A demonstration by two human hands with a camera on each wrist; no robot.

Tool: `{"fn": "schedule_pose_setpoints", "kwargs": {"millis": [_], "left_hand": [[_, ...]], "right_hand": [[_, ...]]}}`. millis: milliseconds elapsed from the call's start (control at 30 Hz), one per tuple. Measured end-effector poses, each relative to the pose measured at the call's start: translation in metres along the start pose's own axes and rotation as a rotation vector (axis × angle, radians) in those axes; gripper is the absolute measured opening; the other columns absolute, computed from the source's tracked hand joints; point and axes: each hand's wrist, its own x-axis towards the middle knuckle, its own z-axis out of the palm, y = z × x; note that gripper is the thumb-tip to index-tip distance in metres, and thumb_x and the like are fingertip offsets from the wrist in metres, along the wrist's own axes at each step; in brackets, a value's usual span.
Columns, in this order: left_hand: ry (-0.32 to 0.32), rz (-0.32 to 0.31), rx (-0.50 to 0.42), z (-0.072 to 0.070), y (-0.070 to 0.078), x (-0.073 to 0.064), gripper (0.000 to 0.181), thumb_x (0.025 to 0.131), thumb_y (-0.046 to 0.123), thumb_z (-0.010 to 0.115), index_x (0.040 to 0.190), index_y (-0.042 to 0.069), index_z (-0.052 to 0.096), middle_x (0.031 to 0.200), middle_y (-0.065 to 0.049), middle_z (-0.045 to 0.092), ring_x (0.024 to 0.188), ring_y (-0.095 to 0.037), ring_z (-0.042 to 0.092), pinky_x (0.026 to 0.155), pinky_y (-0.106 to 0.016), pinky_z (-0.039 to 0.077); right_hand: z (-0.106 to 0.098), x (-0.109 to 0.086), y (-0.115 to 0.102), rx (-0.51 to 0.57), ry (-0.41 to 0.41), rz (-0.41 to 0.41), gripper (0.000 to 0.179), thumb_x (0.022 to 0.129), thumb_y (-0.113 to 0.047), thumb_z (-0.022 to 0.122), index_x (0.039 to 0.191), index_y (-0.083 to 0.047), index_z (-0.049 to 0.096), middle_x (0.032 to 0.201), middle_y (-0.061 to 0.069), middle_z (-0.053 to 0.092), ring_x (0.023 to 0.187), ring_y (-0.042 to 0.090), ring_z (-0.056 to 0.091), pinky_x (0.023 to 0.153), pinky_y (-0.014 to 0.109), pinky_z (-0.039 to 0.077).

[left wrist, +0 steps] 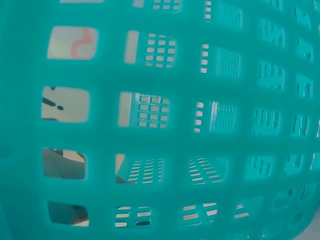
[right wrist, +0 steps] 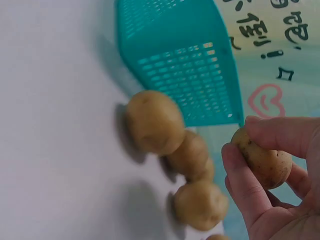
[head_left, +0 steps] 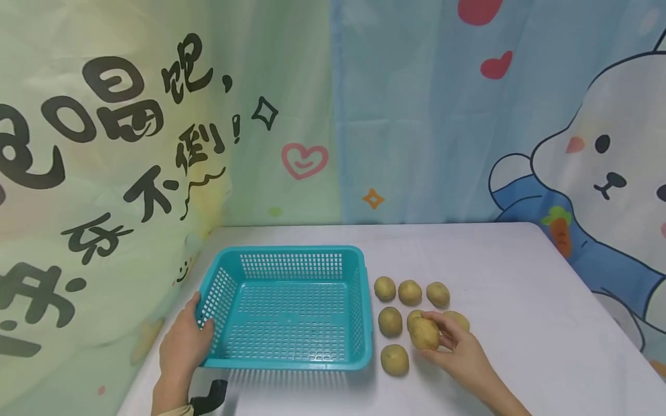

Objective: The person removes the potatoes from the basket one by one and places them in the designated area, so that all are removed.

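A turquoise plastic basket point(head_left: 291, 365) with mesh walls stands on the white table, with nothing lying in it. My left hand point(head_left: 183, 342) grips its left wall, thumb on the inner side. In the left wrist view the perforated basket wall point(left wrist: 105, 137) fills the picture and hides that hand. Right of the basket, my right hand point(head_left: 463, 352) holds a potato point(head_left: 424, 334) between thumb and fingers, raised above the table in the right wrist view. Several other potatoes point(head_left: 394, 360) lie in rough rows beside the basket; the right hand partly covers some of them.
The white table point(head_left: 541, 323) extends to the right of the potatoes. Behind it hangs a printed curtain point(head_left: 395, 115) with hearts, writing and a cartoon animal. A black strap end point(head_left: 210, 397) sticks out at the left wrist, near the basket's front corner.
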Motion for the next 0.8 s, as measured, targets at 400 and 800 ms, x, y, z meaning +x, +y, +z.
{"fn": "schedule_pose_setpoints", "kwargs": {"millis": [400, 800], "left_hand": [[-0.011, 0.002, 0.004, -0.003, 0.004, -0.001, 0.067, 0.094, 0.019, 0.053, 0.152, 0.000, 0.026, 0.143, -0.034, 0.041, 0.105, -0.048, 0.056, 0.073, -0.054, 0.047], [-0.023, 0.004, 0.006, -0.004, 0.003, -0.002, 0.068, 0.094, 0.019, 0.054, 0.152, 0.000, 0.026, 0.144, -0.033, 0.040, 0.105, -0.046, 0.057, 0.074, -0.054, 0.047]], "right_hand": [[-0.010, -0.031, 0.039, -0.137, 0.061, 0.181, 0.072, 0.076, -0.025, 0.084, 0.138, -0.010, 0.051, 0.142, 0.018, 0.049, 0.128, 0.038, 0.048, 0.095, 0.035, 0.048], [-0.013, -0.042, 0.053, -0.195, 0.049, 0.359, 0.076, 0.077, -0.048, 0.078, 0.139, -0.013, 0.050, 0.141, 0.015, 0.053, 0.116, 0.035, 0.058, 0.087, 0.058, 0.047]]}}
